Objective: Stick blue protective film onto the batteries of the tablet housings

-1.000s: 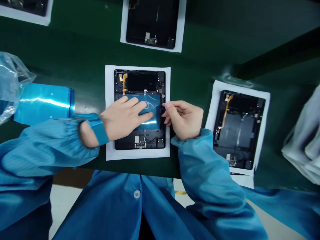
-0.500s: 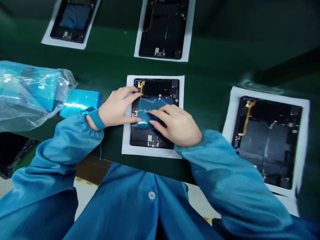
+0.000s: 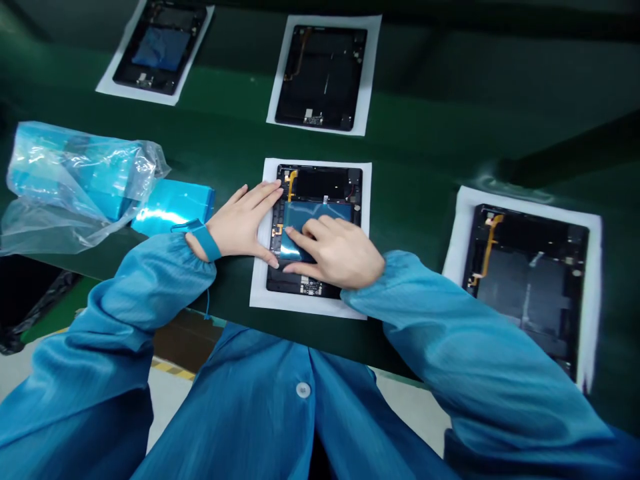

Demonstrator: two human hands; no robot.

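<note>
Fingers, left hand [image 3: 246, 227]: spread, along left edge of tablet [image 3: 320, 179]. Fingers, right hand [image 3: 344, 252]: index extended onto left part of blue film [image 3: 297, 212], thumb apart, others curled; no pinch visible. Blue film: on tablet's middle, right of left hand, directly beneath right hand, the nearer. Tablet: long axis away from desk's [image 3: 410, 220] near edge.

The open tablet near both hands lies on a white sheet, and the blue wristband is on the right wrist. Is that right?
Not quite: the blue wristband is on the left wrist, as the head view shows. The open tablet does lie on a white sheet.
</note>
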